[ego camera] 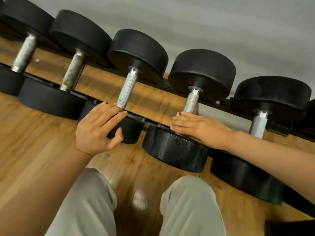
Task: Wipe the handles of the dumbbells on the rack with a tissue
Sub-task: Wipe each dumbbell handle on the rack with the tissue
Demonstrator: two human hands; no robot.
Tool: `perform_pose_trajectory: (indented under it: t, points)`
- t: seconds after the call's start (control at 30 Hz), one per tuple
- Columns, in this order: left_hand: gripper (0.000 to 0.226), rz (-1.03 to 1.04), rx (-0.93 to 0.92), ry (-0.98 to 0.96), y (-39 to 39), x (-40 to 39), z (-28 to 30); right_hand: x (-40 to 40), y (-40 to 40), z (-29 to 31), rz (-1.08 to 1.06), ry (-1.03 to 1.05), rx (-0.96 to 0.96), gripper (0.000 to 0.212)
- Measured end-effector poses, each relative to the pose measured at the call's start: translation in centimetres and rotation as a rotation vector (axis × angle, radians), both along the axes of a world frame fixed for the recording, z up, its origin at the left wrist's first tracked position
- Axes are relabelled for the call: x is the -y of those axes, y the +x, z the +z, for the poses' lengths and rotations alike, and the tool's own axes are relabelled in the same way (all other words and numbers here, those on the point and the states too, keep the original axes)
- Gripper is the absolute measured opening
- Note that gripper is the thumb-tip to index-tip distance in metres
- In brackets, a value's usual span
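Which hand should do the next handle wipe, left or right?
Right, probably. The right hand already lies against the lower end of a dumbbell handle, with a scrap of white tissue showing at its fingers. The left hand only touches the neighbouring handle with fingertips, no tissue visible.

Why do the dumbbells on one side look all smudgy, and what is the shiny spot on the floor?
Head view: the far-left handle is smeared by motion blur, while the middle handle stays sharp; the shiny spot is light glare on the wooden floor; the wide lens tilts the rack.
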State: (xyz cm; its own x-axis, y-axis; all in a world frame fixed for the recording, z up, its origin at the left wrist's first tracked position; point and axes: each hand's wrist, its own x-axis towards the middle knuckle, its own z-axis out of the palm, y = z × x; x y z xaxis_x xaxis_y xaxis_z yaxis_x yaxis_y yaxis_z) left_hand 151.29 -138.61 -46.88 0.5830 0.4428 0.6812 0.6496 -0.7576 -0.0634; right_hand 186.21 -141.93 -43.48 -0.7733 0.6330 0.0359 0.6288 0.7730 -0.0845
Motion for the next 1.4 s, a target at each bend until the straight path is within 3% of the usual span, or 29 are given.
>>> perform_pose_trajectory:
  t: [0.17, 0.33, 0.4, 0.53, 0.6, 0.67, 0.73, 0.87, 0.97, 1.13, 1.23, 1.33, 1.4]
  points:
    - [0.036, -0.004, 0.012, 0.027, 0.1, 0.0, 0.0, -2.6, 0.3, 1.8, 0.177, 0.005, 0.116, 0.046]
    - [0.037, -0.018, 0.017, 0.024, -0.1, -0.2, -0.2, -4.0, 1.1, 2.3, -0.190, 0.250, 0.005, 0.034]
    - [0.037, -0.026, 0.015, 0.018, -0.1, -0.3, -0.4, -3.1, 0.2, 1.4, -0.250, 0.249, -0.016, 0.040]
    - [0.037, -0.021, 0.016, 0.029, -0.2, -0.4, -0.4, -0.9, -0.6, 1.2, -0.045, -0.241, -0.036, 0.045]
    - [0.037, -0.011, 0.017, 0.040, -0.1, -0.4, -0.5, -1.3, -0.2, 1.8, 0.018, -0.374, 0.025, 0.046]
    - [0.037, -0.013, 0.015, 0.043, -0.1, -0.4, -0.6, -1.8, 0.0, 2.0, 0.077, -0.313, 0.070, 0.052]
    - [0.038, -0.016, 0.012, 0.052, -0.2, -0.4, -0.6, -2.5, 0.5, 2.1, 0.067, -0.073, 0.119, 0.057]
    - [0.038, -0.012, 0.027, 0.082, -0.1, -0.5, -0.6, -3.7, 1.8, 2.5, -0.240, 0.183, 0.040, 0.052]
    - [0.038, -0.008, 0.032, 0.077, 0.0, -0.5, -0.6, -1.8, 1.2, 1.3, -0.260, 0.112, -0.012, 0.060]
    - [0.039, 0.005, 0.011, 0.044, -0.2, -0.4, -0.4, 0.0, 1.4, 0.5, 0.056, -0.259, -0.037, 0.063]
    - [0.040, -0.001, 0.003, 0.045, 0.0, -0.3, -0.5, -1.5, 3.0, -0.2, 0.053, -0.115, -0.046, 0.070]
    - [0.041, 0.008, 0.006, 0.044, -0.1, -0.4, -0.5, -3.2, 4.1, -0.4, -0.212, 0.110, -0.185, 0.065]
    - [0.041, 0.015, 0.003, 0.041, -0.2, -0.3, -0.5, -2.8, 3.6, -1.4, -0.289, 0.135, -0.273, 0.070]
